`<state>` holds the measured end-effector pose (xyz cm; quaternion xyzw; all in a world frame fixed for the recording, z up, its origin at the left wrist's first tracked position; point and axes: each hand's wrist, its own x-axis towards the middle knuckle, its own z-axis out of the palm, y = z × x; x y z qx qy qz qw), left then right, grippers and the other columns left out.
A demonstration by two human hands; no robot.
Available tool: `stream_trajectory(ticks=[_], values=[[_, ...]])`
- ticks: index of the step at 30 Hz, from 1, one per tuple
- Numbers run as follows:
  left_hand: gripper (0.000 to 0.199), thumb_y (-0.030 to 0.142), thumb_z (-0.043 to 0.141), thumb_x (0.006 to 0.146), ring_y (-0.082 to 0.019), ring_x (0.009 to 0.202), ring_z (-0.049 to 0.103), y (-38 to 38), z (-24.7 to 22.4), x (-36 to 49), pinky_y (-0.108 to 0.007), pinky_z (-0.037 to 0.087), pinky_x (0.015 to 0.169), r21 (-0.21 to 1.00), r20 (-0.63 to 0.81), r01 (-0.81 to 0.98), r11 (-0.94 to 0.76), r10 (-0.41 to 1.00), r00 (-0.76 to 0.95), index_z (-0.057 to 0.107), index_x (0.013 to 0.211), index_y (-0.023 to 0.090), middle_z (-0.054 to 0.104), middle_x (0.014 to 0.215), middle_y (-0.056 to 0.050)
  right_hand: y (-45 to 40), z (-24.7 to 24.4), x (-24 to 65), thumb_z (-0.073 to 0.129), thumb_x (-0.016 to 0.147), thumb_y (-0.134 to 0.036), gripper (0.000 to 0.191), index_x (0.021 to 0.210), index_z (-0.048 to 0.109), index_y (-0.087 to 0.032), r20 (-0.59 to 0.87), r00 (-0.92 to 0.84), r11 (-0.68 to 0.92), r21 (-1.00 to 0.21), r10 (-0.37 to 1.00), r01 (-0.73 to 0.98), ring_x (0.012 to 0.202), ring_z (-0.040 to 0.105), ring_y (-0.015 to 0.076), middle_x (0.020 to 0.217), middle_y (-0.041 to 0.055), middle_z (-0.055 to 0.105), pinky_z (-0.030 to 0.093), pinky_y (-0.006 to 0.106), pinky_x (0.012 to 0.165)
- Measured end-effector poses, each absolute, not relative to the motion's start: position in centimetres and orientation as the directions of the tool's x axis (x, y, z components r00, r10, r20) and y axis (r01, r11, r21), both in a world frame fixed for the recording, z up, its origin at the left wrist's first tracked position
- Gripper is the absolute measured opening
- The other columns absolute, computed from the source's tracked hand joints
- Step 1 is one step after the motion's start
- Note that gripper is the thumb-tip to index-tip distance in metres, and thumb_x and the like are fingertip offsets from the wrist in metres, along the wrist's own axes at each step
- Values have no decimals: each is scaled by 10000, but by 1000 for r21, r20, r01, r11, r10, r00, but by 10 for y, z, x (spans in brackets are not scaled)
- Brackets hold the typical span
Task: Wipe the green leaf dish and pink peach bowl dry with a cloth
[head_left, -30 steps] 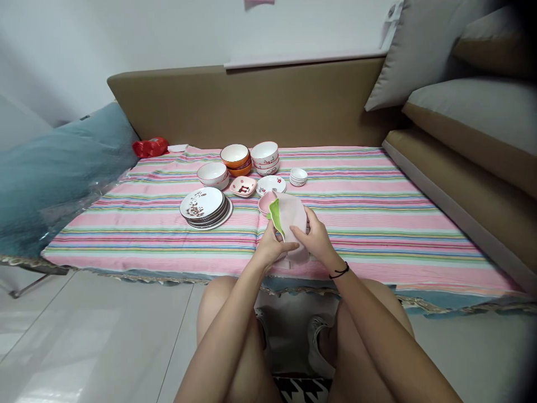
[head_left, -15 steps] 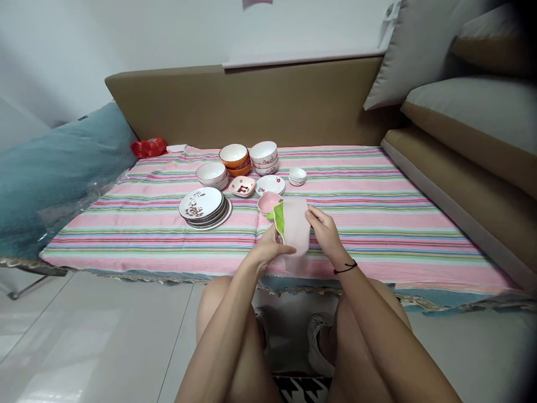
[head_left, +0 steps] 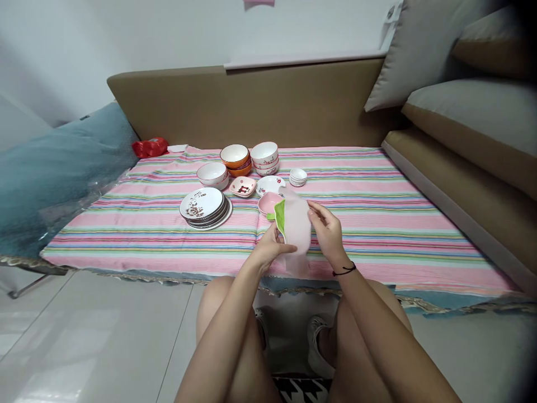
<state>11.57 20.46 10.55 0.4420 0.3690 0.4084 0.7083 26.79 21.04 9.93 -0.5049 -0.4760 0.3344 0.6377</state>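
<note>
My left hand (head_left: 272,250) is closed on a green leaf-shaped dish (head_left: 279,218) with a pale rim, its thumb lying over a thin white wrapping sheet (head_left: 297,232). The sheet covers the dish's right side, so its full shape is hidden. At the sheet's right edge, my right hand (head_left: 328,229) pinches it between thumb and fingers. Just beyond my hands sits a pink bowl (head_left: 268,202) with a green leaf-like tab, partly hidden by the sheet. A white plate (head_left: 269,184) with red flowers lies behind it.
Stacked patterned plates (head_left: 202,204) stand on the left of the striped cloth (head_left: 377,207). Farther back are orange bowls (head_left: 235,155), white bowls (head_left: 264,155), a strawberry-patterned square dish (head_left: 243,186) and small white dishes (head_left: 298,176). Cushions (head_left: 470,129) rise at the right.
The white sheet has shifted and spread, its top corner now reaching up over the flowered plate. My right hand has turned slightly at the sheet's edge; my left hand barely moves.
</note>
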Motion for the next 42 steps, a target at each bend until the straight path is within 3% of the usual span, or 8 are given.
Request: stream_trajectory(ticks=[9,20,23,27,31,36,39,42], values=[[800,66,802,445,-245,1072,583,199,110,113,-374,458,917,914,-131,-257,314,828,546,524,1189,166,584,1233,-109,212,92,267,588,785,-374,471,1213,575,-178,255,250,260,-966,934,16,1115,575,265,1247,118,598,466,414,939],[827,104,758,515,-236,1097,559,198,115,112,-342,468,877,953,-93,-199,231,841,533,452,1277,207,547,1274,-92,211,96,271,556,815,-365,446,1237,530,-223,387,276,344,-919,880,190,1186,514,223,1305,92,545,414,372,994],[834,121,696,592,-198,1015,583,197,117,109,-290,476,798,964,-90,-159,214,822,562,381,1354,248,594,1189,-61,211,96,273,525,823,-369,351,1124,601,-205,366,233,317,-922,901,221,1147,534,231,1227,83,601,402,381,990],[720,185,633,687,-158,862,597,195,119,109,-241,467,680,979,-123,-71,194,823,555,387,1360,256,631,1055,-31,213,92,272,539,776,-396,336,1021,619,-180,202,264,187,-979,943,79,943,606,235,1054,86,667,480,361,811],[655,267,647,718,-205,982,582,195,114,118,-299,486,776,990,-109,-30,136,892,438,423,1330,206,598,1169,-76,216,88,269,562,741,-391,301,932,626,-169,174,314,166,-985,933,50,861,604,215,974,80,677,471,322,734],[675,142,661,658,-236,1172,504,201,98,122,-370,390,994,974,105,177,-144,972,209,420,1287,182,536,1284,-96,213,90,268,578,760,-415,270,818,642,-159,232,368,144,-957,900,251,647,536,155,728,27,643,407,262,592],[564,102,560,704,-203,1097,551,205,96,118,-343,424,940,945,147,260,-198,968,206,422,1244,190,557,1240,-89,209,94,269,569,788,-435,283,742,645,-167,297,372,138,-907,879,398,560,473,128,606,-6,581,354,250,543],[478,113,501,736,-164,885,608,205,98,114,-304,465,810,951,105,265,-162,970,218,426,1202,192,622,1078,-70,208,95,271,527,828,-410,277,773,658,-173,350,317,188,-875,881,446,615,525,143,668,10,623,383,257,586]])
